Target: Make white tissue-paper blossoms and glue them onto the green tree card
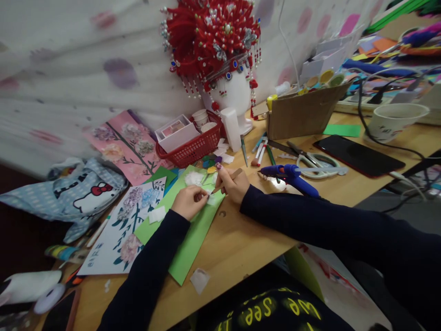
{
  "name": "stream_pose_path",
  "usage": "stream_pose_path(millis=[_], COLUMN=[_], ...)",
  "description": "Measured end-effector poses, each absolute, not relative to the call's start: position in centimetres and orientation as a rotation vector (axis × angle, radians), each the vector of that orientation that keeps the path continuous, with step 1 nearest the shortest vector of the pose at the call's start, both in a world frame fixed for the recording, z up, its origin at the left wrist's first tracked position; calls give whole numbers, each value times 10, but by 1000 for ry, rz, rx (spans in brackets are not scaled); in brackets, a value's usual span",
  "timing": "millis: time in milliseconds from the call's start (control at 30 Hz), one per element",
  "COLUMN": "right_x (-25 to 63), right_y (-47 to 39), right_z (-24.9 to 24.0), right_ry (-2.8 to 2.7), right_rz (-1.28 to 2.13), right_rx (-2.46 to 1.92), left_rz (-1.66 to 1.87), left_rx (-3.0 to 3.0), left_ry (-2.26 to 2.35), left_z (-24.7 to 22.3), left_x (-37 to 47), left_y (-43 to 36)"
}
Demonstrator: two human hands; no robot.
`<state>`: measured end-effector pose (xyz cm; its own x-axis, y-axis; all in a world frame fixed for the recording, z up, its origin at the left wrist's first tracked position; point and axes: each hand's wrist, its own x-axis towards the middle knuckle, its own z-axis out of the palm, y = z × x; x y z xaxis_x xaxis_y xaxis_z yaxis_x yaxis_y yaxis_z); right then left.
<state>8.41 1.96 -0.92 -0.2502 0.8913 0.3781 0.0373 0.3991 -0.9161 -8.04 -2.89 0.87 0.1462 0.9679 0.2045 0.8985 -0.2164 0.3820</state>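
Note:
Over a light green sheet (193,243), my two hands nearly meet. My right hand (234,184) is closed round a thin brown pencil-like stick (237,174), its tip pointing down and left toward the other hand. My left hand (190,201) has its fingers pinched together at a small white piece (210,195); fine detail there is too small to tell. White fluffy material (194,178) lies on the green sheet just above my left hand. A stack of small white squares (157,214) rests near the sheet's left edge.
A blue glue gun (292,177) and white-handled scissors (319,165) lie right of my right hand. Behind stand a red basket (193,149) and a beaded red headdress (220,37). A phone (360,155) and a paper cup (389,126) are at right.

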Motion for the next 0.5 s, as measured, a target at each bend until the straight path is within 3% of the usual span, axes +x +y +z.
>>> stream_pose_path(millis=[500], right_x=[82], right_y=[22], right_z=[-16], right_ry=[-1954], right_rz=[842], right_rx=[-799], left_rz=[796], left_rx=[2288], left_ry=[1950], left_z=[-1], left_x=[-126], left_y=[-64])
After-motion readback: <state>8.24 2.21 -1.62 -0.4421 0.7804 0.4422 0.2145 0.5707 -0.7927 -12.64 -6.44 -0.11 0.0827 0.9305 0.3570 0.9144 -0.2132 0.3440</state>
